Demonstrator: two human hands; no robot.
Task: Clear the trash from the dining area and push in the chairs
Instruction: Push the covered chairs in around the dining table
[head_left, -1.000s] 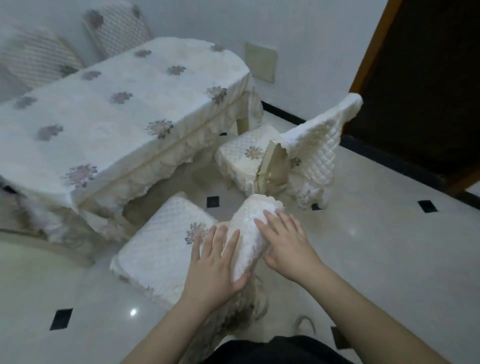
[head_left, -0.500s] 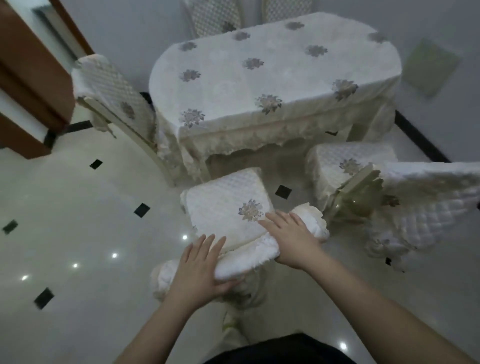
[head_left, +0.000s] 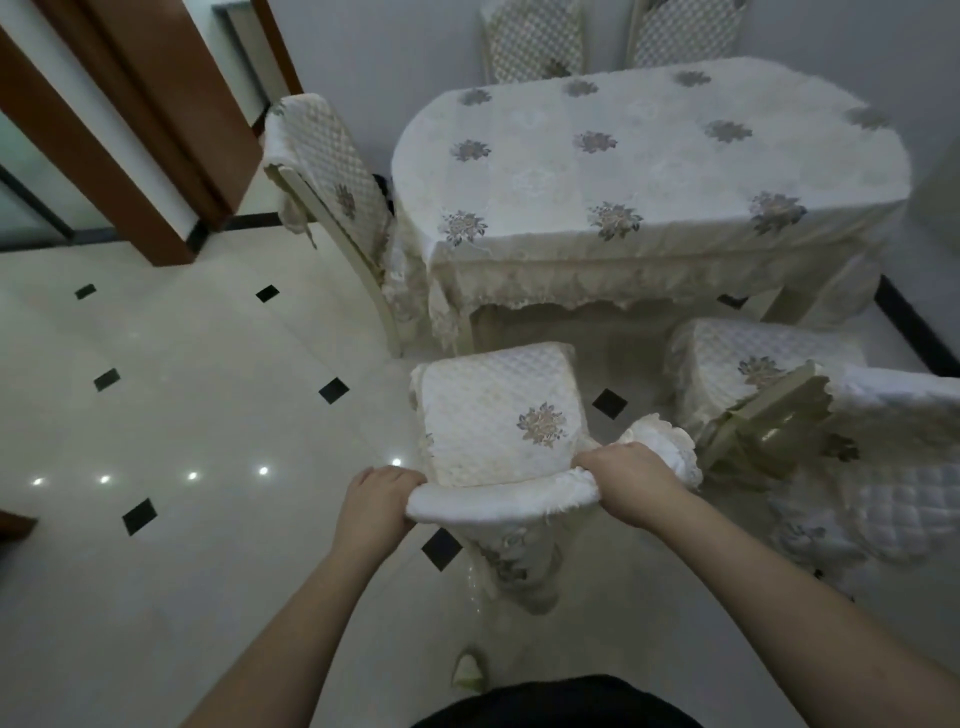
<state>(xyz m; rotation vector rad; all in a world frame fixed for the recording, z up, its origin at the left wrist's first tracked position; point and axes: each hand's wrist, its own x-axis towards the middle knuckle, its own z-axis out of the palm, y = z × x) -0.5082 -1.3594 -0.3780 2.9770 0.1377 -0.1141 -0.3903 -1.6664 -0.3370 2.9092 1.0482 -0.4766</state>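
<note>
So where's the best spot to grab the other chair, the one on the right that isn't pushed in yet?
Probably the top of its backrest, coming from behind, away from the table. That padded top edge is wide enough for two hands, and the seat faces the table, so a push there should slide it under. Both hands, left and right, grip the near chair the same way.

We see the near chair (head_left: 498, 415), quilted cream cover with a flower motif, standing upright just short of the surface (head_left: 649, 171), seat facing it; a second covered chair (head_left: 769, 395) stands angled at its right
</note>
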